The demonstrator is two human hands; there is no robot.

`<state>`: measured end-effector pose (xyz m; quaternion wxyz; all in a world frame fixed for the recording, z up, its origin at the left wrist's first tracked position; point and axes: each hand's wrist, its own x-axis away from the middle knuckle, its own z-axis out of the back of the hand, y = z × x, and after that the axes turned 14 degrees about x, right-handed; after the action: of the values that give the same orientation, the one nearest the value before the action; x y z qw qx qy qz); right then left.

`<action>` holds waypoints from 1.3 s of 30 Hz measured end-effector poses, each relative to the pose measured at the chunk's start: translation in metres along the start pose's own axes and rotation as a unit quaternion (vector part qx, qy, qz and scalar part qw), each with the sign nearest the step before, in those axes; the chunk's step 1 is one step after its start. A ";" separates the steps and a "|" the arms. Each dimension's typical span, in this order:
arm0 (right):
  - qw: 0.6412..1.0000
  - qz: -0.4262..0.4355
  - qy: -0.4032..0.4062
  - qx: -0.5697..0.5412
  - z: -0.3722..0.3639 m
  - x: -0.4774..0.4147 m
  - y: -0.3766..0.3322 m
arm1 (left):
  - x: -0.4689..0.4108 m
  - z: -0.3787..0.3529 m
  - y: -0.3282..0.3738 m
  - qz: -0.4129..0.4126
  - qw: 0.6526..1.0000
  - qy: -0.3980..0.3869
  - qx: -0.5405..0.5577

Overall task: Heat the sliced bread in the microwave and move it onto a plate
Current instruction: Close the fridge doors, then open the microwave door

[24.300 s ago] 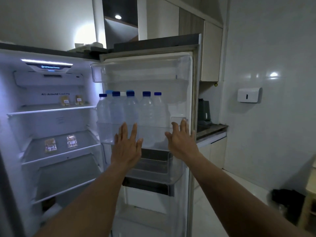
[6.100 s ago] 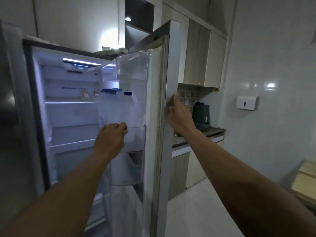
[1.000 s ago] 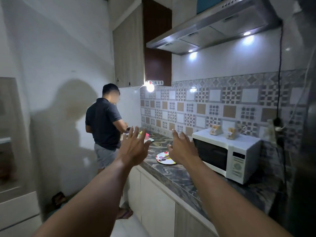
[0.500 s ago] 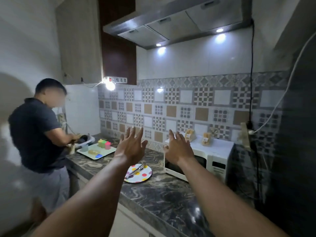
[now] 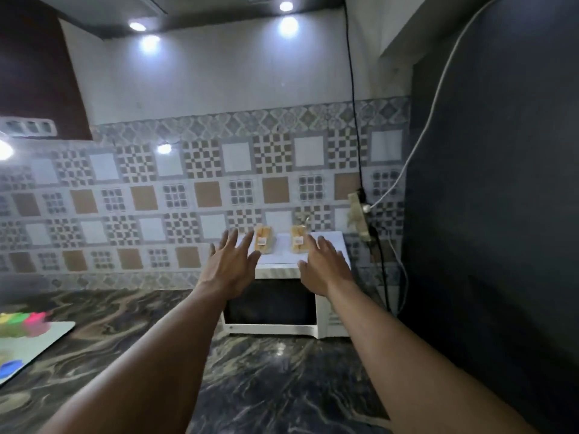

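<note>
White casing marks the microwave (image 5: 326,314), set at the far right corner of the marbled tabletop (image 5: 266,371), door closed. On its top a bread pack (image 5: 263,240) and a second bread pack (image 5: 297,239) are stood side by side. The left hand (image 5: 230,267) and right hand (image 5: 326,266) are stretched toward them, fingers (image 5: 233,239) spread apart, nothing gripped. Nothing is judged done yet: bread is still to be taken, heated and plated. No plate is seen.
</note>
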<state>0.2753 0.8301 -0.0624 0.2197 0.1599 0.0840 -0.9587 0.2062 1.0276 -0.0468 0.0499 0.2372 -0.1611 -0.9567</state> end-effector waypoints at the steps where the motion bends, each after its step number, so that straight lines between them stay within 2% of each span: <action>1: 1.000 -0.016 -0.002 0.008 -0.005 -0.004 0.008 | -0.009 -0.013 0.000 -0.011 1.000 -0.007 0.012; 7: 0.996 -0.071 -0.024 0.042 -0.039 -0.027 0.052 | -0.054 -0.094 0.007 -0.043 0.996 -0.055 0.057; 13: 0.996 -0.064 -0.038 0.058 -0.085 -0.058 0.088 | -0.081 -0.167 0.008 -0.048 0.992 -0.077 0.084; 20: 0.996 -0.037 -0.046 0.062 -0.129 -0.097 0.104 | -0.087 -0.235 -0.012 0.014 0.985 -0.115 0.127; 26: 0.998 -0.011 -0.046 0.049 -0.163 -0.125 0.115 | -0.105 -0.278 -0.003 0.091 0.953 -0.141 0.254; 34: 0.999 -0.007 -0.015 0.030 -0.173 -0.129 0.123 | -0.109 -0.316 -0.001 0.194 0.895 -0.099 0.389; 39: 0.999 -0.010 -0.013 0.042 -0.175 -0.131 0.124 | -0.104 -0.317 0.005 0.206 0.893 -0.051 0.397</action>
<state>0.4893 0.8116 -0.1921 0.2045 0.1553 0.0421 -0.9655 0.4473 0.9507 -0.2646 0.1392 0.1499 -0.5754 -0.7918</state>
